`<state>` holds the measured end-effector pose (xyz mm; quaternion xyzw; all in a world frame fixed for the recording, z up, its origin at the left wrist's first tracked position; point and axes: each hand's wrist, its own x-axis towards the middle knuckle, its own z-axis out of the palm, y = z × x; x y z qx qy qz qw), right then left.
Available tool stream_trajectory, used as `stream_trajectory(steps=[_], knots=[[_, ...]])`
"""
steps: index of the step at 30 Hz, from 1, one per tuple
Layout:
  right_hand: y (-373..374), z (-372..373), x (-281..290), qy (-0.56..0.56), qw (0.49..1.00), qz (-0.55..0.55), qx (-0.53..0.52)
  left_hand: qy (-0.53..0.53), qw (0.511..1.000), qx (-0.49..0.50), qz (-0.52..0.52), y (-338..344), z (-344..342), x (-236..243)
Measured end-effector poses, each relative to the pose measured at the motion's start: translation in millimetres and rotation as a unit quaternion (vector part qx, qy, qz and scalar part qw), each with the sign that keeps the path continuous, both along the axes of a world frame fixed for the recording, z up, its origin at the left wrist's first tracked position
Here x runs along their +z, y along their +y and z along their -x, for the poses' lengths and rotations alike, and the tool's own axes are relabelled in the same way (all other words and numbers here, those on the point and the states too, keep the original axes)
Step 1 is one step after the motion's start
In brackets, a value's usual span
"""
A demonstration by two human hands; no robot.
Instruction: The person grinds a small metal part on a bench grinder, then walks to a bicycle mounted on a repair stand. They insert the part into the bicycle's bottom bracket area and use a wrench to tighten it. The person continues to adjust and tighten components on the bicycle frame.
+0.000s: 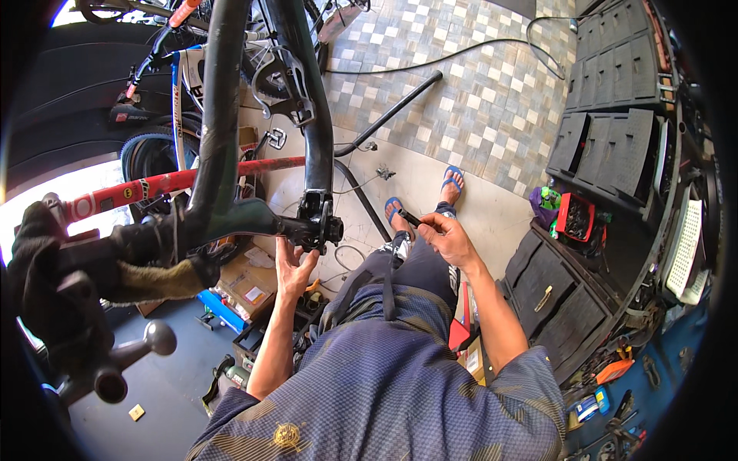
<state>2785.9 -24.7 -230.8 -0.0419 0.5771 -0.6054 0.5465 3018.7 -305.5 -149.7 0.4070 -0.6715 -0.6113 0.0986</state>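
Observation:
A black bicycle frame [217, 115] hangs in front of me, with a dark metal joint [315, 219] at its lower right end. Just under that joint is my left hand [290, 269], its fingers reaching up against the frame's underside and the thumb raised beside them. Part of the fingertips is hidden by the frame. To the right, my right hand [447, 240] pinches a short black cylindrical piece [410, 219] between thumb and fingers. That piece is apart from the frame, and its exact kind is too small to tell.
A repair-stand clamp [115, 261] with a round-knobbed handle [159, 336] grips the frame at left. A red tube [161, 183] crosses behind it. Black drawer cabinets [603, 150] line the right side, with a red bin [575, 217]. A cable [461, 48] lies on the tiled floor.

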Motion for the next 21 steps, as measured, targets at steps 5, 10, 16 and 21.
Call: stream_trajectory(steps=[5,10,16,21], knots=[[-11,-20,15,0.025,0.999,0.019,-0.009,0.004,0.995,0.02,-0.096,-11,-8,0],[-19,-42,39,0.031,0.999,0.038,-0.023,-0.012,0.982,0.063,-0.18,-10,4,7],[-20,-69,53,0.052,0.997,0.046,-0.036,-0.026,0.991,-0.008,-0.129,-23,8,-8],[-20,-84,56,0.103,0.993,0.04,-0.032,-0.023,0.998,-0.046,-0.039,-27,0,-29]])
